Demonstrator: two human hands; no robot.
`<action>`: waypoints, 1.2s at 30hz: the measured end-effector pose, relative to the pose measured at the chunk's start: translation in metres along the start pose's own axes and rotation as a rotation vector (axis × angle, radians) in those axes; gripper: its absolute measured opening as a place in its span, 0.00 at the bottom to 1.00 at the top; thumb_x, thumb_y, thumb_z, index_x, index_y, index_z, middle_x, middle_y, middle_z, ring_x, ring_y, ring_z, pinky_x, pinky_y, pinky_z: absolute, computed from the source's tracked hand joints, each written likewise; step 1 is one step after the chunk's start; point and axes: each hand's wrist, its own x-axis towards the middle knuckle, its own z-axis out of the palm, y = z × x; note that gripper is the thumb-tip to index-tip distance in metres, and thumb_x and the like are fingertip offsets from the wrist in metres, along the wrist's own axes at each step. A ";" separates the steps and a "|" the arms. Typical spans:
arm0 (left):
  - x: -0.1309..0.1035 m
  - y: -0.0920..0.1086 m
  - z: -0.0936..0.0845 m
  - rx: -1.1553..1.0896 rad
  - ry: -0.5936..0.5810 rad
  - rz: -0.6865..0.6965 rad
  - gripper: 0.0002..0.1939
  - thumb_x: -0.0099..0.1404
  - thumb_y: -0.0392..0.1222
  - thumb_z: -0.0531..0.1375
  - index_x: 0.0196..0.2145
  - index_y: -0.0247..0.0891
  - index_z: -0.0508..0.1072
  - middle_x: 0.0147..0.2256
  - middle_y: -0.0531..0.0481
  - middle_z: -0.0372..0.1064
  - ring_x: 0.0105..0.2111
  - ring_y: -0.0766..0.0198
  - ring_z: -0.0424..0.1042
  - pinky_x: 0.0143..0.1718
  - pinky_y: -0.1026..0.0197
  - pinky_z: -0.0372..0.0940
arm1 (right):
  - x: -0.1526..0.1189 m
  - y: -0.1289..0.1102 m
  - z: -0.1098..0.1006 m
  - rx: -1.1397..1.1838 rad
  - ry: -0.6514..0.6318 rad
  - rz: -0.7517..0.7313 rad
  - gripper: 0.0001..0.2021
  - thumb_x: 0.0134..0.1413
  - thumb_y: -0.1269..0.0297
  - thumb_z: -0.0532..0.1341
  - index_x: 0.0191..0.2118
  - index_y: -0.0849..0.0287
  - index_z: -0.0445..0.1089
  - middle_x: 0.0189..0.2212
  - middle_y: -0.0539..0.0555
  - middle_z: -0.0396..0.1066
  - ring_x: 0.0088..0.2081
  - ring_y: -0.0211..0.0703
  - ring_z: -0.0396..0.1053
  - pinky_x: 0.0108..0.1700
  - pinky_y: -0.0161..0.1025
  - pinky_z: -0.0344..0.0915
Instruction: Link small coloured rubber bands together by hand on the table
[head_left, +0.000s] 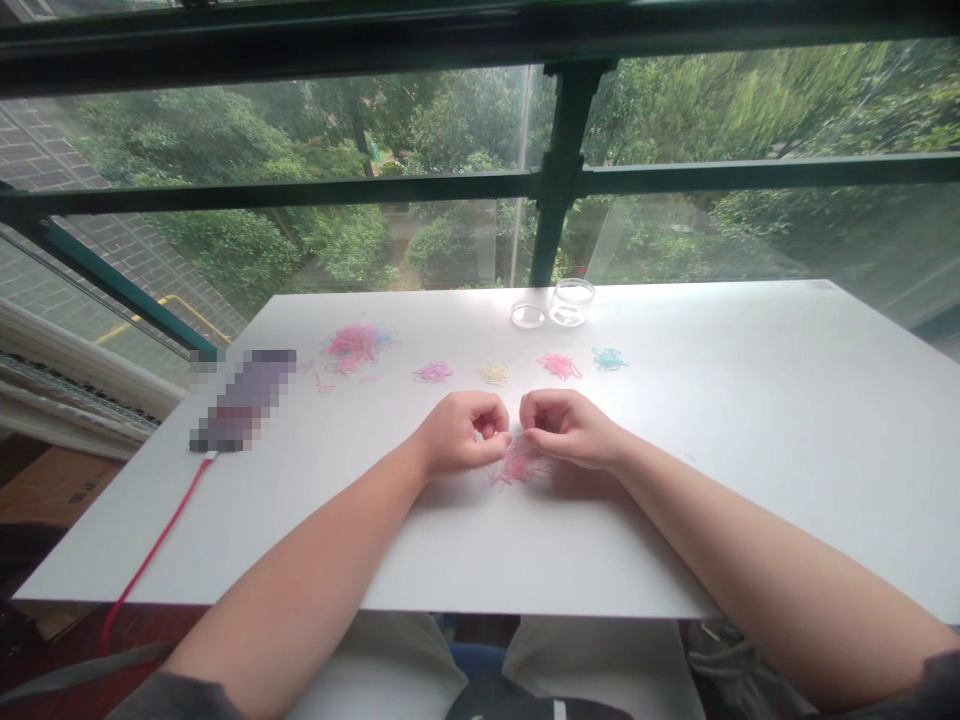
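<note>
My left hand (466,432) and my right hand (564,428) are close together over the middle of the white table, fingertips nearly meeting. Both are closed in a pinch, and what lies between the fingers is too small to make out. Just below them is a loose pile of pink and pale small elastic bands (519,466), partly covered by the fingers. Beyond the hands, small heaps stand in a row: purple bands (434,372), pale yellow bands (493,373), pink bands (559,366) and blue bands (608,358).
A bigger mixed heap of bands (355,343) lies at the far left. A clear round jar (571,303) stands near the back edge beside its clear lid (528,316). At left lies a blurred-out phone (247,400) with a red cable (161,540). Windows rise behind the table (787,420).
</note>
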 end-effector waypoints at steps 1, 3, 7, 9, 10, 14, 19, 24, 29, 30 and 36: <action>0.000 0.000 0.000 0.000 -0.001 0.000 0.02 0.52 0.35 0.57 0.23 0.34 0.66 0.21 0.55 0.62 0.23 0.71 0.60 0.26 0.67 0.57 | 0.000 0.000 0.000 0.003 -0.006 0.005 0.05 0.46 0.73 0.59 0.25 0.61 0.60 0.20 0.45 0.57 0.22 0.31 0.53 0.24 0.31 0.51; 0.000 0.000 0.000 0.001 -0.003 -0.001 0.02 0.51 0.34 0.57 0.23 0.35 0.66 0.21 0.55 0.62 0.23 0.71 0.60 0.26 0.67 0.57 | 0.000 0.000 0.000 0.010 -0.011 0.012 0.05 0.45 0.73 0.58 0.24 0.61 0.60 0.19 0.45 0.56 0.21 0.30 0.53 0.23 0.31 0.51; 0.000 0.000 0.000 0.002 -0.014 -0.007 0.02 0.51 0.34 0.57 0.23 0.35 0.66 0.21 0.55 0.62 0.23 0.71 0.61 0.26 0.67 0.58 | 0.000 0.001 -0.001 0.011 -0.002 0.021 0.05 0.44 0.73 0.59 0.24 0.60 0.60 0.20 0.45 0.57 0.21 0.30 0.53 0.23 0.31 0.51; 0.000 0.000 0.000 0.004 -0.021 -0.008 0.02 0.51 0.35 0.57 0.23 0.35 0.66 0.21 0.55 0.62 0.23 0.71 0.61 0.26 0.67 0.58 | 0.001 0.001 -0.001 0.012 -0.003 0.022 0.05 0.44 0.73 0.59 0.24 0.60 0.60 0.19 0.45 0.56 0.21 0.30 0.52 0.23 0.31 0.51; 0.000 0.000 0.000 0.004 -0.023 -0.008 0.02 0.51 0.35 0.57 0.23 0.35 0.66 0.21 0.55 0.62 0.23 0.71 0.61 0.26 0.67 0.58 | 0.001 0.001 -0.001 0.013 -0.003 0.022 0.05 0.44 0.73 0.59 0.24 0.60 0.60 0.19 0.45 0.56 0.21 0.30 0.52 0.23 0.31 0.51; 0.000 0.000 0.000 0.007 -0.023 -0.009 0.02 0.51 0.35 0.57 0.23 0.34 0.66 0.21 0.54 0.62 0.23 0.71 0.60 0.26 0.67 0.58 | 0.002 0.002 -0.001 0.002 0.007 0.016 0.06 0.44 0.72 0.59 0.24 0.60 0.60 0.19 0.45 0.56 0.21 0.30 0.52 0.23 0.31 0.50; 0.000 0.001 0.000 0.013 -0.045 -0.022 0.02 0.50 0.35 0.57 0.23 0.35 0.66 0.21 0.55 0.61 0.23 0.71 0.60 0.25 0.67 0.57 | 0.001 -0.001 -0.001 -0.062 0.040 0.021 0.06 0.44 0.71 0.58 0.23 0.60 0.59 0.19 0.45 0.55 0.22 0.31 0.51 0.24 0.31 0.50; 0.000 0.005 -0.002 0.001 -0.100 -0.012 0.02 0.47 0.33 0.55 0.20 0.35 0.62 0.19 0.56 0.58 0.21 0.71 0.57 0.23 0.68 0.55 | 0.003 -0.001 -0.006 -0.203 0.135 0.036 0.05 0.43 0.72 0.56 0.23 0.59 0.57 0.18 0.45 0.54 0.22 0.31 0.51 0.23 0.31 0.49; 0.000 0.004 -0.002 -0.008 -0.096 -0.032 0.02 0.47 0.32 0.56 0.20 0.35 0.63 0.19 0.56 0.57 0.21 0.72 0.56 0.22 0.68 0.54 | 0.003 0.000 -0.006 -0.372 0.231 0.047 0.06 0.41 0.74 0.55 0.22 0.59 0.56 0.18 0.44 0.53 0.21 0.31 0.50 0.23 0.31 0.49; 0.001 0.003 -0.002 -0.006 -0.083 -0.040 0.02 0.47 0.33 0.56 0.20 0.35 0.63 0.19 0.56 0.57 0.21 0.72 0.56 0.22 0.68 0.54 | 0.003 0.000 -0.004 -0.371 0.199 0.046 0.06 0.41 0.74 0.54 0.22 0.59 0.55 0.18 0.44 0.53 0.21 0.31 0.50 0.23 0.31 0.49; -0.001 0.001 0.001 -0.008 -0.099 -0.070 0.02 0.49 0.34 0.56 0.21 0.35 0.64 0.19 0.57 0.57 0.21 0.73 0.55 0.22 0.69 0.53 | 0.001 -0.005 0.003 -0.334 0.028 -0.010 0.07 0.41 0.76 0.53 0.23 0.59 0.54 0.19 0.44 0.52 0.22 0.31 0.50 0.24 0.31 0.50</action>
